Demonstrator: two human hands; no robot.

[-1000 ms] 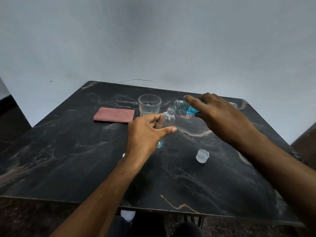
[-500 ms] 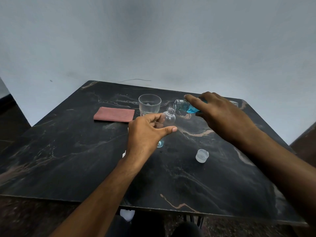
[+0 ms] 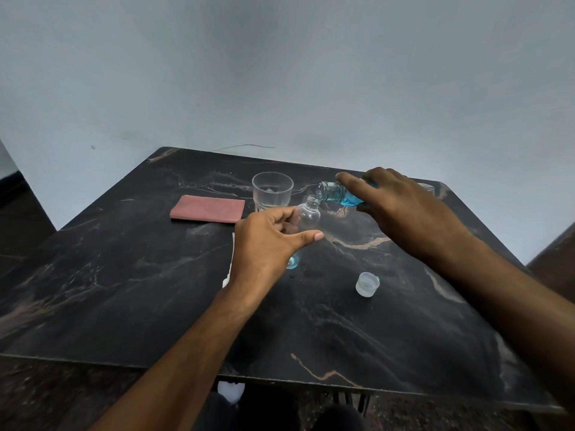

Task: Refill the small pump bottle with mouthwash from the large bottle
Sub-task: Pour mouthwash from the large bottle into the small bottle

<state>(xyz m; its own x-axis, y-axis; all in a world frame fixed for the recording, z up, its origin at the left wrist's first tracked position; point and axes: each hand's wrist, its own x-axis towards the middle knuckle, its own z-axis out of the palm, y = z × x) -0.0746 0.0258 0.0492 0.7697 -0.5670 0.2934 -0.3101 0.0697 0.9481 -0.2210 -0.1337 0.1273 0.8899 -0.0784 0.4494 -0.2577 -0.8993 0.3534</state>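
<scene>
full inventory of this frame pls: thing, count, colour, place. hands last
small bottle: 1, clear with a little blue liquid at its base, mid table, tilted, uncapped, held in the left hand
large bottle: 1, clear with blue mouthwash, tipped with its mouth at the small bottle's neck, held in the right hand
glass: 1, clear, upright, behind the small bottle
cloth: 1, pink, folded flat, left of the glass
cap: 1, translucent white, on the table near the right forearm
white object: 1, mostly hidden behind the left wrist, cannot identify
table: 1, black marble pattern with tan veins
left hand: 1, grips the small bottle
right hand: 1, grips the large bottle
</scene>
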